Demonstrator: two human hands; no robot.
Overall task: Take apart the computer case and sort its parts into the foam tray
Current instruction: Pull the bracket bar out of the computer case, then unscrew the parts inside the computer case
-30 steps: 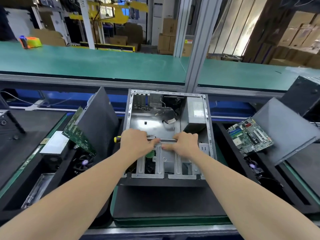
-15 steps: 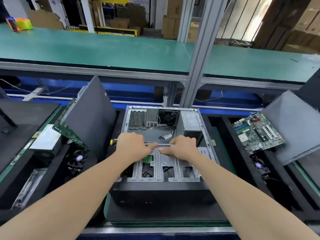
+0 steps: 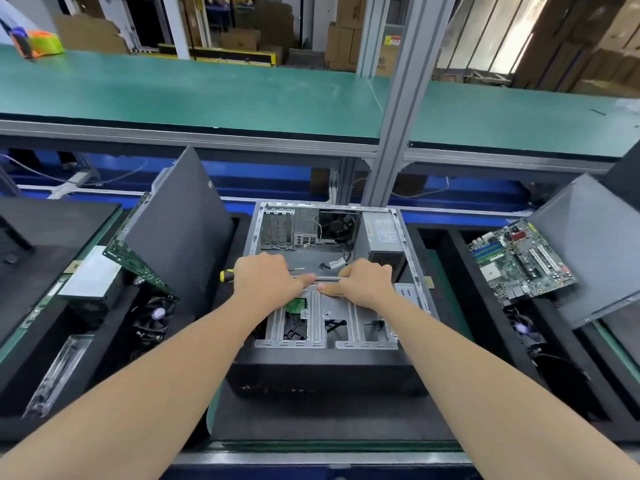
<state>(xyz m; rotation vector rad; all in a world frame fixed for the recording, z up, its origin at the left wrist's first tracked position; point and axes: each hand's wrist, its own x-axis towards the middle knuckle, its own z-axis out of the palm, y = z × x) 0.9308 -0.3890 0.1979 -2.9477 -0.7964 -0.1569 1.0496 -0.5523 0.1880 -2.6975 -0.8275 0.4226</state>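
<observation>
At the far left, a black foam tray holds a green circuit board leaning on a dark side panel. Centre, on a foam mat, the computer case lies open-side up, bare grey metal inside with a black front. The left hand curls round a yellow-and-black screwdriver. The right hand grips the far edge of the drive cage. The white label on the power supply is too small to read.

Bare forearms, left grip, right grip
</observation>
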